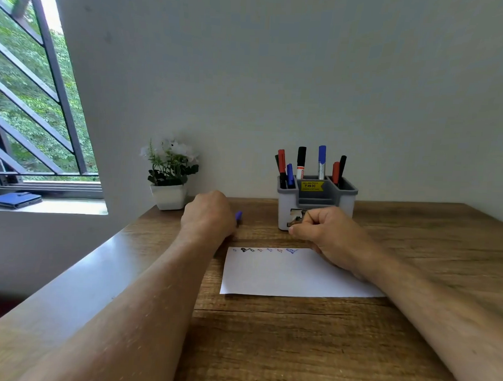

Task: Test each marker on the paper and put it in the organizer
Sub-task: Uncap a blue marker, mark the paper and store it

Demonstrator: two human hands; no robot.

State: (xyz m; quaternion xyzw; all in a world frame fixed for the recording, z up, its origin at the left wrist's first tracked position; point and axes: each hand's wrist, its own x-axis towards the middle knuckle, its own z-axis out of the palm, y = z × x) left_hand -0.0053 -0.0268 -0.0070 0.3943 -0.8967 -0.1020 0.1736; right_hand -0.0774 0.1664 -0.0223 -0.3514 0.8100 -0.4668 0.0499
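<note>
Room backdrop: plain white wall (pixel 278 76), wooden desk (pixel 295 350).
Barred window (pixel 32 94) at 10 o'clock, daylight, green foliage outside; blue case, possibly a wallet (pixel 15 199), on sill; white potted plant (pixel 170 175) at 11 o'clock on desk.

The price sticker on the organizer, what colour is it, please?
Yellow, seen in the head view: price sticker.

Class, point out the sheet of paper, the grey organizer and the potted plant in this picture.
paper (pixel 287 275): head view, blank middle of the sheet.
organizer (pixel 346 201): head view, right front wall.
potted plant (pixel 169 197): head view, front of its white pot.
</note>
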